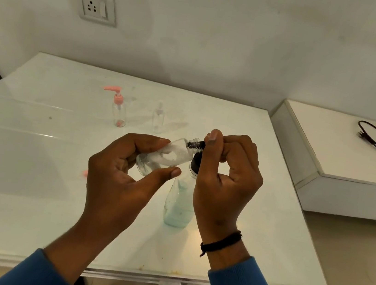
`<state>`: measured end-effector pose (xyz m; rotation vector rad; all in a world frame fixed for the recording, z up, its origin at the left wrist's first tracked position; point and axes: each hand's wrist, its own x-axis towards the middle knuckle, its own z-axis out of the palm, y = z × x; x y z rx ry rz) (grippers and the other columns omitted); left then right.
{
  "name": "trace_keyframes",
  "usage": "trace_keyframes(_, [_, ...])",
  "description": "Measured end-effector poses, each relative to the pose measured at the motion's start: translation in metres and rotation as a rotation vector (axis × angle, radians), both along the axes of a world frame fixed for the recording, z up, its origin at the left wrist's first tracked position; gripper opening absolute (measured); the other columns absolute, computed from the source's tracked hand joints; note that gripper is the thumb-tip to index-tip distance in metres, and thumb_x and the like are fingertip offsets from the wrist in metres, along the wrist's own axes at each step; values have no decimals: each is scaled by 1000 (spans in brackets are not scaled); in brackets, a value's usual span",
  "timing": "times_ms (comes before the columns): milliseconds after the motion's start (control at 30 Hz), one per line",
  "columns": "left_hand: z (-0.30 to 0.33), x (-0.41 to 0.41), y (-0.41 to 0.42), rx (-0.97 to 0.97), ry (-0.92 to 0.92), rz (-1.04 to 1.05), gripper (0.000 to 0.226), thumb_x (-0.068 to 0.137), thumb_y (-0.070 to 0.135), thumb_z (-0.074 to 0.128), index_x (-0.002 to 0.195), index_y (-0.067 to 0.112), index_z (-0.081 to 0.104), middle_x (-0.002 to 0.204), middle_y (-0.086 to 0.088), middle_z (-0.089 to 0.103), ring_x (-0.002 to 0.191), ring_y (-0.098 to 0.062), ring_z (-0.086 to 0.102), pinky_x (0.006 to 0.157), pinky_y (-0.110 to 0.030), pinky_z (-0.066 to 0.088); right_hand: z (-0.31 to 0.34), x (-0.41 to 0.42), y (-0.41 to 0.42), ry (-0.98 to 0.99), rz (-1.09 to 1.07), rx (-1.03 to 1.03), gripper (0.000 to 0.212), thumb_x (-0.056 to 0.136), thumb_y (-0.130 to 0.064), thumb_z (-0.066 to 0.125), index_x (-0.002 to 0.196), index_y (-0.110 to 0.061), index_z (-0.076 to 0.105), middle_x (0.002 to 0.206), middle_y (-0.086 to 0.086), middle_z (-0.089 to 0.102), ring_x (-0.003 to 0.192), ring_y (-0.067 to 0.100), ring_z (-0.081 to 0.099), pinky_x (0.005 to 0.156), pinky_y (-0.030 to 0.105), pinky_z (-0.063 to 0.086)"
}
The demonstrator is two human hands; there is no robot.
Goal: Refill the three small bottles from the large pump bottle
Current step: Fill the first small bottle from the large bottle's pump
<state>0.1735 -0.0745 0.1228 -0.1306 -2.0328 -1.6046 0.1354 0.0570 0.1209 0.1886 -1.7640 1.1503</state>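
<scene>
The small bottle [168, 157] in my left hand [119, 176] lies nearly on its side above the table [33, 169], long axis running left to right, threaded neck aimed right and slightly up. I judge it light, stiff and slick, best held round the body as my curled fingers and thumb do now. My right hand [225, 179] pinches a dark nozzle [195, 145] at its mouth, over the large bottle [179, 204]. Two other small bottles [119, 114] stand well behind.
</scene>
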Motion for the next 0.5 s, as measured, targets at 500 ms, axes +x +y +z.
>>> trace_keyframes(500, [1, 0, 1, 21, -1, 14, 42, 67, 27, 87, 104, 19, 70, 105, 11, 72, 101, -10, 70, 87, -15, 55, 3, 0, -1, 17, 7, -3, 29, 97, -15, 61, 69, -7, 64, 75, -12, 55, 67, 16, 53, 59, 48, 45])
